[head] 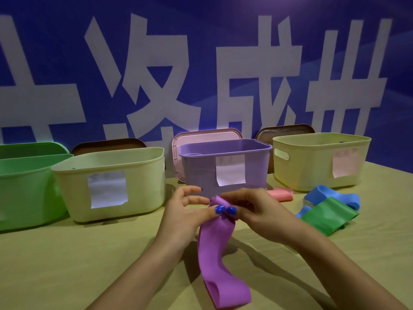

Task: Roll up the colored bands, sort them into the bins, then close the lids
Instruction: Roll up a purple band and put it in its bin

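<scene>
A deep blue wall [201, 23] fills the back, printed with large white characters [156, 86]. It stands along the far edge of the worktop [67, 265], a flat olive-tan surface. The light is dim and bluish, casting soft shadows.

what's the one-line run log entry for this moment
step: rolling purple band | left hand and right hand: pinch its top end | purple bin: lid off | green band: unrolled
</scene>
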The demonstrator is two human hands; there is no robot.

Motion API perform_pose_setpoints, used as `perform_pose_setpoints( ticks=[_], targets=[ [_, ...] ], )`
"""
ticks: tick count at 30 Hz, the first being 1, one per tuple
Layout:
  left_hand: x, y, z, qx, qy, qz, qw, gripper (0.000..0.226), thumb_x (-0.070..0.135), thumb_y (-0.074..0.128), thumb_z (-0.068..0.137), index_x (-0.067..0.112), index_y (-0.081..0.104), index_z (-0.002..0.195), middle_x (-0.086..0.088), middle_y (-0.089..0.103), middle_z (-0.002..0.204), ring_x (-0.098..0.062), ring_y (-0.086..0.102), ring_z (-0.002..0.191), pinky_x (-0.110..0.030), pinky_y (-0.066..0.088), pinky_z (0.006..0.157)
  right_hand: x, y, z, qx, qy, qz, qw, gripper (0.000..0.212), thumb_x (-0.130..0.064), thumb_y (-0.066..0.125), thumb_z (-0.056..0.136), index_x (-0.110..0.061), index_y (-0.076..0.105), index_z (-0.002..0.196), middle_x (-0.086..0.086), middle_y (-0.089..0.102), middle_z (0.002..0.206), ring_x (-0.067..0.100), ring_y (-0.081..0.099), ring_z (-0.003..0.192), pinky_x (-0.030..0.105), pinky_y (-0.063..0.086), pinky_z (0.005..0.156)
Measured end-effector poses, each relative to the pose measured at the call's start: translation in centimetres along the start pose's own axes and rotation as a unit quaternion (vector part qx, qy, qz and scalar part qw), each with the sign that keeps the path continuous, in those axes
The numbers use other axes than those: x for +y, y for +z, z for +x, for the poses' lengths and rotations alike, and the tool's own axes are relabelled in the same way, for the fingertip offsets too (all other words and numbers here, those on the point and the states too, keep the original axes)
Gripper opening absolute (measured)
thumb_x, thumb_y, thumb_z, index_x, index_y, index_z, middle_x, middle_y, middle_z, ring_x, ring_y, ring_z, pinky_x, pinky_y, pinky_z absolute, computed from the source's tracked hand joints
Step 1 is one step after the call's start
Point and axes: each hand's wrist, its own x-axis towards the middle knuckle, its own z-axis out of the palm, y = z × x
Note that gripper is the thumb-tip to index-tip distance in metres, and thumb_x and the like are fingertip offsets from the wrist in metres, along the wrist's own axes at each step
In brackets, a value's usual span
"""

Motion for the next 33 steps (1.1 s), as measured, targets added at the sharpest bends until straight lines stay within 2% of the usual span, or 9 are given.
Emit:
perform_pose_setpoints(
  ticks=[3,6,11,15,18,22,25,29,33],
  targets=[
    [-0.1,0.0,-0.3,-0.092,-0.047,-0.01,0.995,0.051,0.029,0.088,0.057,0.014,0.066,0.1,-0.011,0.073,0.095,-0.021,0.067,0.086,-0.027,0.05,0.07,-0.1,0.0,-0.1,0.019,0.032,0.108,0.993,0.023,-0.007,0.05,0.094,-0.021,0.067,0.097,-0.004,0.071,0.088,0.0,0.063,0.082,0.018,0.051,0.079],
    [-0.2,-0.3,-0.5,-0.201,-0.08,0.016,0.976,0.031,0.012,0.078,0.072,0.008,0.067,0.101,-0.017,0.072,0.094,-0.023,0.068,0.079,-0.025,0.055,0.066,-0.2,-0.4,-0.3,0.027,0.079,0.181,0.98,0.02,-0.006,0.051,0.094,-0.016,0.068,0.094,0.005,0.071,0.091,0.009,0.064,0.083,0.018,0.051,0.075],
    [0.2,-1.2,-0.4,-0.251,-0.139,-0.007,0.958,0.013,0.003,0.058,0.087,0.0,0.063,0.099,-0.017,0.072,0.087,-0.022,0.067,0.063,-0.029,0.055,0.057,-0.4,-0.8,-0.2,0.036,0.137,0.27,0.952,0.025,0.008,0.044,0.092,-0.005,0.065,0.086,0.01,0.065,0.083,0.014,0.062,0.077,0.017,0.054,0.066],
    [1.6,-1.1,-0.7,-0.285,-0.148,-0.01,0.947,0.026,0.009,0.042,0.094,-0.009,0.059,0.105,-0.008,0.07,0.065,-0.013,0.054,0.038,-0.019,0.04,0.037,-0.6,-0.9,-0.3,0.034,0.147,0.306,0.94,0.022,0.009,0.045,0.091,-0.001,0.065,0.09,0.013,0.065,0.088,0.018,0.062,0.082,0.021,0.056,0.071],
    [2.0,-1.1,-0.7,-0.279,-0.149,-0.03,0.948,0.041,0.015,0.036,0.095,-0.02,0.055,0.107,-0.008,0.065,0.053,-0.012,0.042,0.029,-0.016,0.031,0.031,-0.7,-1.2,-0.3,0.011,0.154,0.354,0.923,0.023,0.012,0.046,0.089,0.001,0.066,0.095,0.017,0.067,0.094,0.021,0.065,0.085,0.024,0.057,0.073],
    [2.2,-1.0,-0.9,-0.256,-0.11,-0.027,0.96,0.029,0.012,0.038,0.093,-0.003,0.061,0.084,-0.027,0.07,0.085,-0.016,0.037,0.031,-0.015,0.03,0.032,-0.8,-1.4,-0.4,-0.047,0.172,0.354,0.918,0.024,0.008,0.051,0.087,0.0,0.068,0.101,0.019,0.069,0.103,0.024,0.068,0.093,0.025,0.056,0.078],
    [2.0,-1.0,-0.8,-0.267,-0.075,0.014,0.961,0.029,0.018,0.045,0.086,-0.006,0.062,0.082,-0.025,0.071,0.085,-0.016,0.036,0.029,-0.015,0.029,0.033,-1.0,-1.5,-0.5,-0.054,0.171,0.355,0.918,0.02,0.007,0.053,0.085,0.004,0.068,0.098,0.018,0.07,0.094,0.02,0.068,0.081,0.02,0.055,0.066],
    [1.5,-1.1,-0.7,-0.257,-0.046,0.041,0.965,0.04,0.026,0.045,0.072,-0.01,0.059,0.082,-0.026,0.071,0.083,-0.017,0.038,0.028,-0.016,0.028,0.034,-0.9,-1.4,-0.5,-0.046,0.163,0.339,0.925,0.019,0.01,0.057,0.081,0.003,0.07,0.094,0.02,0.07,0.097,0.023,0.068,0.086,0.023,0.057,0.069],
    [1.5,-0.8,-0.9,-0.259,-0.016,0.079,0.963,0.032,0.03,0.053,0.087,0.001,0.066,0.081,-0.016,0.071,0.071,-0.01,0.034,0.03,-0.017,0.028,0.036,-0.7,-1.2,-0.4,-0.04,0.158,0.289,0.943,0.021,0.01,0.066,0.074,-0.004,0.069,0.089,0.018,0.071,0.093,0.027,0.069,0.086,0.033,0.057,0.079]
  ],
)
